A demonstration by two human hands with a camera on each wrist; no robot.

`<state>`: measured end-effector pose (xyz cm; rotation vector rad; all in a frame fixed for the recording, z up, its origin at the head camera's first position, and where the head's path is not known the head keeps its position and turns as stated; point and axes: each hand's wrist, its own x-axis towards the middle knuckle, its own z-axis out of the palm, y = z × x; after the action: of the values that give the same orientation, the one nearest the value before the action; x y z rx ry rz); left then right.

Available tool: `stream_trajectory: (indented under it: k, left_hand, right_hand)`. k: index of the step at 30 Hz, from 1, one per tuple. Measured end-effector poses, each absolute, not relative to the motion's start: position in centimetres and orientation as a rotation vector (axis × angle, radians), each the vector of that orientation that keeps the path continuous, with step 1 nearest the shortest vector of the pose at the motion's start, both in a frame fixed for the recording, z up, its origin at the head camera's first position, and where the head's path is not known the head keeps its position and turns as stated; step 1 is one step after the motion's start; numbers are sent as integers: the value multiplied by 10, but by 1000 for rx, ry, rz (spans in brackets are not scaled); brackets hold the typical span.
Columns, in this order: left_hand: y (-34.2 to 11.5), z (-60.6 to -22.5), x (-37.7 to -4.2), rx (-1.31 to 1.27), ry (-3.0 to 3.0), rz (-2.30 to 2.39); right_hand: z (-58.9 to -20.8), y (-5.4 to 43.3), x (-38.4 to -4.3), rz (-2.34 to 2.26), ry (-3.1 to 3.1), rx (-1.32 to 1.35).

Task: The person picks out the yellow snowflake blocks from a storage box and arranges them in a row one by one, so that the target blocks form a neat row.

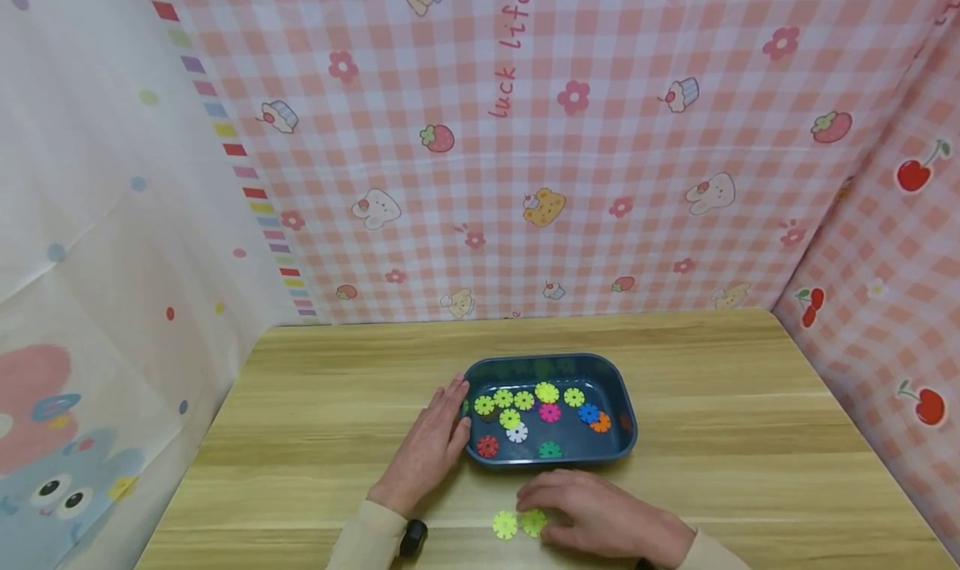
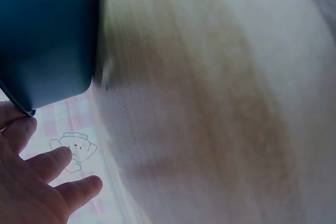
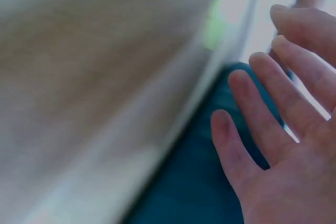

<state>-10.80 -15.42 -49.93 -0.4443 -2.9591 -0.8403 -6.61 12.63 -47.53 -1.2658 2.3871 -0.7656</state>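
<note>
A dark blue tray (image 1: 555,460) stands on the wooden table, with several notched plastic discs inside, among them yellow-green, a pink disc (image 1: 550,412), a white disc (image 1: 517,432) and a red disc (image 1: 487,446). My left hand (image 1: 429,447) rests along the tray's left side, its fingertips (image 2: 23,127) at the rim in the left wrist view. In front of the tray, two yellow-green discs lie on the table. My right hand (image 1: 592,512) is over the right-hand disc (image 1: 533,523), which it partly overlaps; the left-hand disc (image 1: 505,525) lies beside it. The right wrist view shows its fingers (image 3: 252,114) spread and loosely bent.
The wooden table (image 1: 322,403) extends to both sides of the tray. Behind it hangs a pink checked cloth (image 1: 480,162), with more printed cloth at the left and right. A black band (image 1: 413,538) sits on the left wrist.
</note>
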Motion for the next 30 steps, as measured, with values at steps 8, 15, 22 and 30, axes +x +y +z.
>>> stream_trajectory:
  k: [8, 15, 22, 30]
  left_hand:
    - [-155, -499, -107, -435, -2969, -835]
    - [-155, -498, -107, -438, -2970, -843]
    - [-155, -499, -107, -435, -2967, -842]
    - [-155, -498, -107, -436, -2968, -849]
  right_hand:
    - [-450, 130, -68, -956, 2466, -1320]
    - [-436, 132, -81, -1106, 2601, -1379]
    - [-426, 134, -103, -1153, 2695, -1380]
    - [-412, 133, -128, -1144, 2725, -1423]
